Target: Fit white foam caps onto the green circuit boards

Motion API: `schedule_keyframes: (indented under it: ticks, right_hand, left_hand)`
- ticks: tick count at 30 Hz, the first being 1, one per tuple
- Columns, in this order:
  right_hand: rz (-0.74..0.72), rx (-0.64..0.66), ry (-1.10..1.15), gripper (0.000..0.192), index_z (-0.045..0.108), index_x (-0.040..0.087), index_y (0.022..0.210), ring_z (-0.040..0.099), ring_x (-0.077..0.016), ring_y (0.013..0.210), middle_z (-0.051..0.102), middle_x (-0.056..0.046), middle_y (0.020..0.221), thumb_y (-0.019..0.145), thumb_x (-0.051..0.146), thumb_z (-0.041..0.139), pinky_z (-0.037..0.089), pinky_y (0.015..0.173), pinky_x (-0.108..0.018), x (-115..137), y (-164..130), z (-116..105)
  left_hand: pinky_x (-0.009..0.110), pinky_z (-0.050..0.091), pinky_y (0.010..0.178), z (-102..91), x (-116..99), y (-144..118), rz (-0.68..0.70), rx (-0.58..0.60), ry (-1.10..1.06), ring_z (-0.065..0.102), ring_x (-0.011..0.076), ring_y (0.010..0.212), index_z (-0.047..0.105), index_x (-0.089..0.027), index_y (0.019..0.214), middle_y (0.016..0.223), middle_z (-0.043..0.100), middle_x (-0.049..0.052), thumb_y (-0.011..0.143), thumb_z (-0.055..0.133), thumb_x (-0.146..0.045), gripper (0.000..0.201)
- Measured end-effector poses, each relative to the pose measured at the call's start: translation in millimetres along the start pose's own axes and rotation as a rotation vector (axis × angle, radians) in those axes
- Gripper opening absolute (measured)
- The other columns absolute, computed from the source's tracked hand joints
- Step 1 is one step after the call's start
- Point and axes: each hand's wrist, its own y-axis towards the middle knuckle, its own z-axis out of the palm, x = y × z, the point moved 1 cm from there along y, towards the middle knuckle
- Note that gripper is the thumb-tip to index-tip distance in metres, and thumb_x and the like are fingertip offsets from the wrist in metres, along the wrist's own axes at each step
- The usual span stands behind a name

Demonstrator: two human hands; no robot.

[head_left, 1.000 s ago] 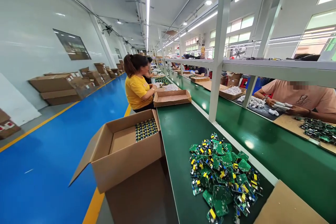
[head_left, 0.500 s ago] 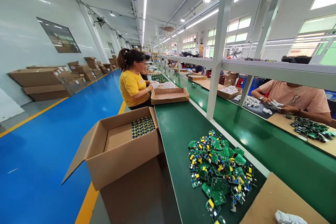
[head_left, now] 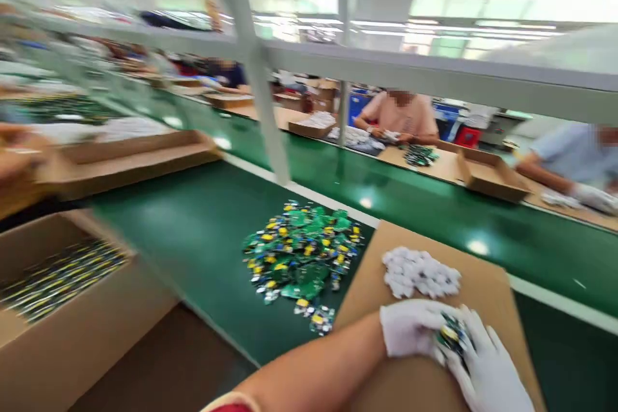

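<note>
Both white-gloved hands met over the near edge of the brown cardboard sheet (head_left: 483, 290): left hand (head_left: 410, 329) and right hand (head_left: 487, 370) pinched together on a small green circuit board (head_left: 451, 337). Lay beyond, mid-sheet: heap of white plastic pieces (head_left: 420, 272). Spread just off the sheet's left edge: pile of green circuit boards (head_left: 302, 254).

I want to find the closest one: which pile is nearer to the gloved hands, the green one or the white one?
The white pile on the cardboard sheet lies just beyond the gloved hands. The green circuit board pile sits farther left, on the green belt.
</note>
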Motion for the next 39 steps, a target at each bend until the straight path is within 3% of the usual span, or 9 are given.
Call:
schedule_keyframes:
  ticks: [4, 9, 13, 18, 22, 27, 30, 34, 39]
  right_hand:
    - [0.217, 0.263, -0.035, 0.055, 0.043, 0.012, 0.132, 0.022, -0.0335, 0.133, 0.029, -0.014, 0.145, 0.083, 0.037, 0.047, 0.022, 0.105, -0.05, 16.7, -3.1, -24.1]
    - [0.015, 0.412, 0.11, 0.073, 0.026, 0.018, 0.141, 0.012, -0.0283, 0.136, 0.021, -0.006, 0.148, 0.079, 0.048, 0.05, 0.011, 0.11, -0.046, 34.8, -0.5, -36.6]
    - [0.295, 0.397, 0.019, 0.063, 0.032, 0.015, 0.139, 0.016, -0.0309, 0.135, 0.021, -0.011, 0.148, 0.084, 0.042, 0.044, 0.013, 0.108, -0.05, 19.0, 0.7, -37.1]
    - [0.032, 0.415, 0.126, 0.077, 0.025, 0.017, 0.142, 0.009, -0.0301, 0.136, 0.017, -0.006, 0.149, 0.078, 0.052, 0.05, 0.012, 0.11, -0.046, 21.8, -1.8, -34.7]
    - [0.261, 0.38, 0.01, 0.064, 0.035, 0.012, 0.138, 0.018, -0.0322, 0.134, 0.027, -0.011, 0.146, 0.083, 0.043, 0.045, 0.012, 0.109, -0.049, 10.4, 1.0, -34.2]
    - [0.075, 0.369, 0.049, 0.077, 0.023, 0.014, 0.142, 0.014, -0.0295, 0.135, 0.017, -0.008, 0.149, 0.078, 0.047, 0.05, 0.014, 0.11, -0.045, 17.2, -1.9, -29.3]
    - [0.176, 0.333, -0.001, 0.062, 0.036, 0.017, 0.137, 0.022, -0.0311, 0.133, 0.03, -0.007, 0.145, 0.081, 0.04, 0.049, 0.016, 0.108, -0.049, 0.8, 3.6, -25.5]
    - [0.347, 0.214, 0.05, 0.035, 0.061, 0.02, 0.115, 0.042, -0.0296, 0.12, 0.054, -0.011, 0.126, 0.086, 0.028, 0.044, 0.032, 0.099, -0.045, -34.9, 19.3, -27.9]
    - [0.497, 0.014, 0.578, 0.039, 0.051, 0.016, 0.122, 0.061, -0.0162, 0.072, 0.066, -0.005, 0.081, 0.087, 0.033, 0.046, 0.049, 0.067, -0.03, -21.9, 38.0, -50.7]
  left_hand:
    - [0.022, 0.046, 0.058, 2.9, -8.3, -8.1, -0.001, -0.186, -0.115, 0.064, 0.0161, 0.074, 0.055, -0.017, 0.116, 0.099, 0.063, 0.011, 0.072, 0.065, -0.029, 0.047]
    - [0.024, 0.045, 0.062, 3.1, -7.1, -14.8, 0.027, -0.265, -0.151, 0.063, 0.0155, 0.075, 0.054, -0.018, 0.116, 0.1, 0.063, 0.01, 0.078, 0.059, -0.026, 0.039]
    - [0.024, 0.044, 0.062, 3.2, -6.0, -15.1, 0.024, -0.271, -0.151, 0.062, 0.0156, 0.075, 0.053, -0.018, 0.115, 0.101, 0.062, 0.011, 0.078, 0.06, -0.027, 0.039]
    - [0.024, 0.044, 0.062, 3.4, -9.3, -13.8, 0.015, -0.288, -0.167, 0.062, 0.0167, 0.076, 0.055, -0.018, 0.113, 0.099, 0.062, 0.01, 0.078, 0.059, -0.027, 0.036]
    - [0.023, 0.044, 0.061, 4.1, -11.0, -12.9, -0.009, -0.265, -0.186, 0.061, 0.0153, 0.074, 0.056, -0.016, 0.111, 0.101, 0.062, 0.011, 0.079, 0.058, -0.025, 0.034]
    - [0.026, 0.047, 0.066, 3.4, -13.3, -10.9, -0.015, -0.374, -0.181, 0.064, 0.0189, 0.081, 0.054, -0.016, 0.114, 0.106, 0.062, 0.012, 0.082, 0.054, -0.023, 0.033]
    - [0.026, 0.048, 0.067, 5.0, -14.8, -8.6, -0.029, -0.405, -0.19, 0.064, 0.0192, 0.083, 0.053, -0.016, 0.113, 0.108, 0.062, 0.013, 0.083, 0.053, -0.024, 0.032]
    - [0.025, 0.048, 0.067, 8.8, -15.9, -7.4, -0.06, -0.428, -0.133, 0.065, 0.019, 0.084, 0.053, -0.016, 0.111, 0.109, 0.061, 0.014, 0.081, 0.057, -0.021, 0.031]
    - [0.023, 0.046, 0.059, 11.3, -16.8, -7.0, -0.097, -0.446, -0.097, 0.065, 0.017, 0.077, 0.053, -0.017, 0.112, 0.11, 0.06, 0.013, 0.08, 0.059, -0.027, 0.034]
